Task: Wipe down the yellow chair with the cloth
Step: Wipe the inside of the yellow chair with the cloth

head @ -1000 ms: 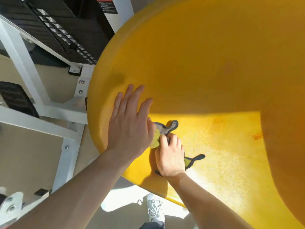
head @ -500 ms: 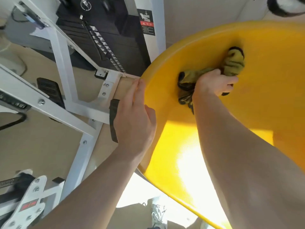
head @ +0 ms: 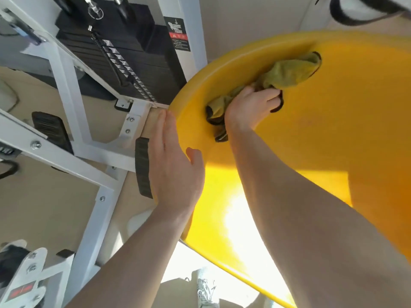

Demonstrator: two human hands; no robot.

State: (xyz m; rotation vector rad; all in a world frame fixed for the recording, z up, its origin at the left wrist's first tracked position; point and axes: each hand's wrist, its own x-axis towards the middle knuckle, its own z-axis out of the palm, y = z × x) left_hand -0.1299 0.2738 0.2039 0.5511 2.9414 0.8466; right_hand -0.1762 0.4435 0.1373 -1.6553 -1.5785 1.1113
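The yellow chair (head: 333, 134) fills the right side of the head view, a smooth curved plastic shell with sunlight on its lower part. My right hand (head: 249, 107) presses a crumpled yellow-green cloth with dark edging (head: 291, 72) against the chair's upper inner surface, near the rim. My left hand (head: 175, 165) rests flat along the chair's left edge, fingers together on the outside and thumb hooked over the rim.
A white-framed weight machine (head: 71, 92) with a black weight stack (head: 124, 52) stands close on the left. A black ribbed pad (head: 143, 167) sits right beside my left hand. Beige floor and a light sneaker (head: 205, 290) show below.
My right hand has carried the cloth from the sunlit seat up to the shaded upper part near the rim. My left hand slid from flat on the seat to the chair's left edge.
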